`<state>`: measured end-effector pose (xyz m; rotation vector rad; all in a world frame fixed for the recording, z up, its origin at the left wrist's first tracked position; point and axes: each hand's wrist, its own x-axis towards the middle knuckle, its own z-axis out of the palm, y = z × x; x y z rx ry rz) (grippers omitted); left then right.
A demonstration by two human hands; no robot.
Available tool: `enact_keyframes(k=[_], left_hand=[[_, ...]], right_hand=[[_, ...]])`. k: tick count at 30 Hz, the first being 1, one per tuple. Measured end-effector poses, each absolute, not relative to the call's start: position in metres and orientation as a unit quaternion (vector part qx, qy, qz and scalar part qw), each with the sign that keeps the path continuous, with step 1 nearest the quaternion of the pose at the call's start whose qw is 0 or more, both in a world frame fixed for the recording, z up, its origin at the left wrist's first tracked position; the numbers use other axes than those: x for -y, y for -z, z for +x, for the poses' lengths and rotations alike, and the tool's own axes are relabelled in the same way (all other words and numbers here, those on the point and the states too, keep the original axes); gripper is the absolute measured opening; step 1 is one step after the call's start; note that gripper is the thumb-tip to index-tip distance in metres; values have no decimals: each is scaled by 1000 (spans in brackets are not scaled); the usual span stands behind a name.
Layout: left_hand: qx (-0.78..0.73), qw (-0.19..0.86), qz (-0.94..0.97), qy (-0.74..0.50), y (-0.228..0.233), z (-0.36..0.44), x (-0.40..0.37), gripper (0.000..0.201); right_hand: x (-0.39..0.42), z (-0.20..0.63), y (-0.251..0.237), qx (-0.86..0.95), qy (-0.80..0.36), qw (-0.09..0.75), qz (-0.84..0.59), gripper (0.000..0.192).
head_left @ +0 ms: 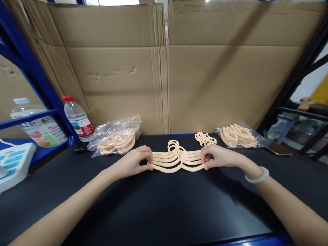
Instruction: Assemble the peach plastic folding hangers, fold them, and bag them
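Observation:
Several cream plastic clothes hangers [166,164] lie lined up one behind another on the black table, their round hooks bunched at the middle. My left hand [138,160] pinches their left ends between thumb and fingers. At the right ends, my right hand [217,157] grips in the same way, a pale beaded bracelet [257,176] on its wrist. Just behind that hand is a small heap of cream plastic pieces [205,138], possibly loose hooks. The fingertips partly cover the hanger ends.
A clear bag of cream parts [118,140] lies at the back left, another bag [238,135] at the back right beside a phone-like flat object [278,147]. A red-capped bottle [78,119] stands at left. A cardboard wall [115,75] closes the back.

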<state>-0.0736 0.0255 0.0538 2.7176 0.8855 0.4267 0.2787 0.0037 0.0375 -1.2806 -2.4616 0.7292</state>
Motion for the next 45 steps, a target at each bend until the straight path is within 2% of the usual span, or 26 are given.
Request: enact_keyframes(k=[5, 10, 15, 17, 19, 20, 22, 25, 30, 35, 45], left_hand=[[-312, 87, 936, -140, -51, -74, -24, 16], [-310, 54, 941, -124, -52, -73, -21, 11], [-316, -20, 942, -112, -52, -61, -6, 7], [-330, -31, 935, -129, -47, -50, 6, 11], [-346, -9, 924, -159, -39, -38, 19, 21], [-350, 8, 920, -174, -34, -33, 25, 31], [-352, 27, 920, -171, -24, -25, 34, 64], [-361, 44, 922, -130, -14, -22, 37, 85], [-386, 65, 918, -56, -11, -26, 30, 88], [-380, 57, 921, -70, -11, -27, 12, 86], [-399, 32, 916, -43, -14, -28, -14, 88]], right_hand=[[-5, 281, -33, 835, -285, 153, -446, 16], [-6, 280, -31, 839, -267, 147, -452, 13], [6, 269, -42, 853, -163, 129, -479, 11], [16, 259, -45, 856, -110, 146, -484, 21], [25, 246, -42, 852, -78, 166, -490, 39], [29, 239, -39, 849, -66, 169, -496, 50], [35, 226, -29, 841, -42, 153, -517, 67], [37, 213, -14, 830, -31, 111, -546, 69], [26, 211, 1, 824, -23, 84, -559, 62], [5, 209, 8, 827, 17, 111, -551, 64], [-24, 204, 6, 821, 32, 95, -562, 68]])
